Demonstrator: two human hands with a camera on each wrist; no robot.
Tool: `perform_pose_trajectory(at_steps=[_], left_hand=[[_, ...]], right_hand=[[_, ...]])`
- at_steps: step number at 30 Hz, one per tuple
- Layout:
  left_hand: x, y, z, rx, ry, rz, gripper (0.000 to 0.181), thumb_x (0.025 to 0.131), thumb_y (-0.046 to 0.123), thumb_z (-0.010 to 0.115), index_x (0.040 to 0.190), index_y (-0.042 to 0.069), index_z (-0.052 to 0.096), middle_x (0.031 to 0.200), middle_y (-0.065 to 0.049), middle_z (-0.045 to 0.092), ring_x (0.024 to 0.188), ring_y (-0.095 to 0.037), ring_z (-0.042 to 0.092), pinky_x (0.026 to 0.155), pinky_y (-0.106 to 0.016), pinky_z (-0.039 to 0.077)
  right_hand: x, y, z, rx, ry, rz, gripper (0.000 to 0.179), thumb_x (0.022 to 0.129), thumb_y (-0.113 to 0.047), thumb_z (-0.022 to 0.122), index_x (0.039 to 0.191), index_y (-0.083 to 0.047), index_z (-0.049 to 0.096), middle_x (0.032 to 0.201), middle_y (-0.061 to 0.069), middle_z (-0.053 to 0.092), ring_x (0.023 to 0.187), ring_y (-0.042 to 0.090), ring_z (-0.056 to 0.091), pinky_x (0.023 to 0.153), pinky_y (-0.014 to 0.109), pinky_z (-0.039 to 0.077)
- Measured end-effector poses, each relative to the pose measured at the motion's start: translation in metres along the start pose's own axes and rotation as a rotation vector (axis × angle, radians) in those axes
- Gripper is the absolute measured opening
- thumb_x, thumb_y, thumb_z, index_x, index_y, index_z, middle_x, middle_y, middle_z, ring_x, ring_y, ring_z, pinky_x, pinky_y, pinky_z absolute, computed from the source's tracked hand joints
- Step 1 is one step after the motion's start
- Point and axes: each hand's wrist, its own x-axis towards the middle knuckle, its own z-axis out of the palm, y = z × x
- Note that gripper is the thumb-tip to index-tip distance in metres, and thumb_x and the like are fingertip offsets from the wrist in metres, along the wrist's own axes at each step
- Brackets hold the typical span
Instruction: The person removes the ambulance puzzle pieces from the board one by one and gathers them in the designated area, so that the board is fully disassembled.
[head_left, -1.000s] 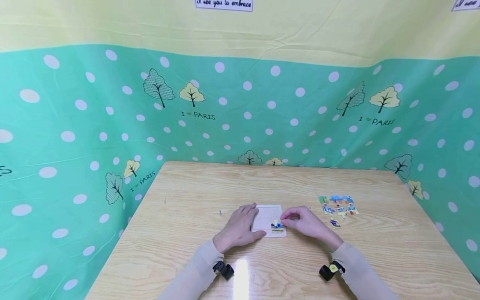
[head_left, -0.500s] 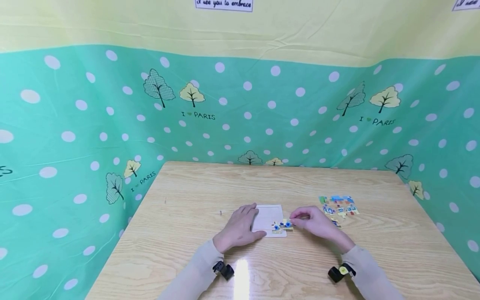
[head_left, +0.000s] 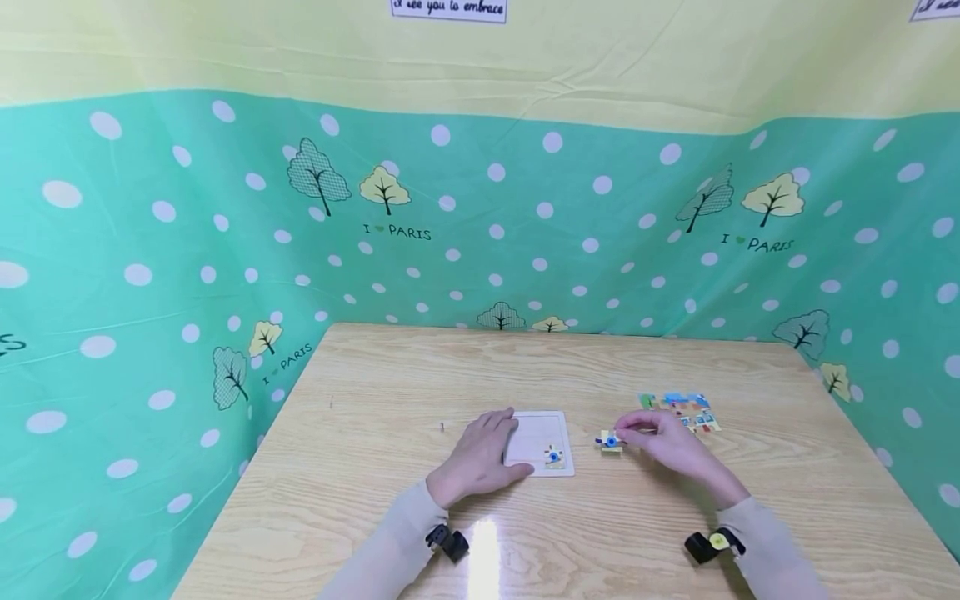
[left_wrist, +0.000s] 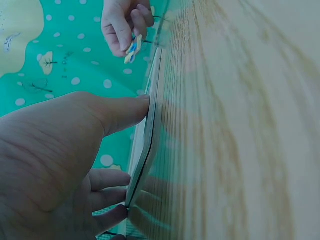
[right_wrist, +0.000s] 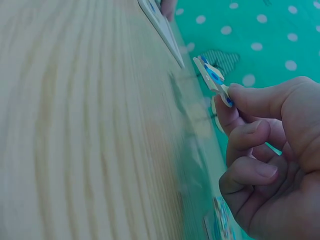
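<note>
My right hand [head_left: 663,440] pinches a yellow-and-blue jigsaw puzzle piece [head_left: 611,442] between thumb and index finger. In the right wrist view the piece [right_wrist: 214,77] is held up off the table, its other fingers curled beneath. A white puzzle tray [head_left: 528,433] lies flat, with one similar puzzle piece [head_left: 554,457] in its lower right corner. My left hand [head_left: 480,454] rests at the tray's left side, thumb along the near edge. The left wrist view shows straight thumb and fingers touching the tray's rim [left_wrist: 150,125].
Several colourful puzzle pieces [head_left: 693,408] lie grouped on the wooden table [head_left: 420,375], partly behind my right hand. A tiny dark object [head_left: 442,427] lies left of the tray. A green dotted curtain [head_left: 495,200] hangs behind the table.
My right hand has moved right, away from the tray, carrying the pinched puzzle piece towards the grouped pieces. The other piece stays in the tray. My left hand has not moved.
</note>
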Motion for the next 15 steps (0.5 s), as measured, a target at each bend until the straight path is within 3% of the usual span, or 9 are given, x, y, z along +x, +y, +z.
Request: perform_pose_trajectory(at_steps=[4,10,15], left_hand=[[0.001,0.0,0.0,0.001,-0.002,-0.001,0.083,0.096,0.056,0.07,0.156,0.003,0.05,0.168,-0.016,0.043,0.155,-0.037,0.041,0.13,-0.055,0.034],[0.0,0.0,0.0,0.004,-0.001,0.001,0.083,0.096,0.056,0.07,0.156,0.003,0.05,0.168,-0.016,0.043,0.155,-0.037,0.041,0.13,-0.055,0.034],[0.0,0.0,0.0,0.004,-0.002,-0.004,0.083,0.095,0.056,0.07,0.156,0.003,0.05,0.168,-0.016,0.043,0.155,-0.037,0.041,0.129,-0.055,0.034]], right_hand=[[-0.005,0.006,-0.011,0.004,0.028,-0.003,0.029,0.103,-0.026,0.071,0.121,-0.004,0.075,0.117,0.012,0.074,0.088,0.016,0.06,0.066,0.025,0.053],[-0.011,0.016,-0.024,0.01,0.056,-0.001,0.032,0.105,-0.025,0.068,0.124,0.001,0.073,0.118,0.017,0.072,0.074,0.01,0.057,0.06,0.026,0.051],[-0.015,0.024,-0.034,-0.066,0.111,0.006,0.033,0.106,-0.029,0.067,0.123,-0.002,0.075,0.13,0.02,0.071,0.101,0.011,0.062,0.073,0.023,0.053]])
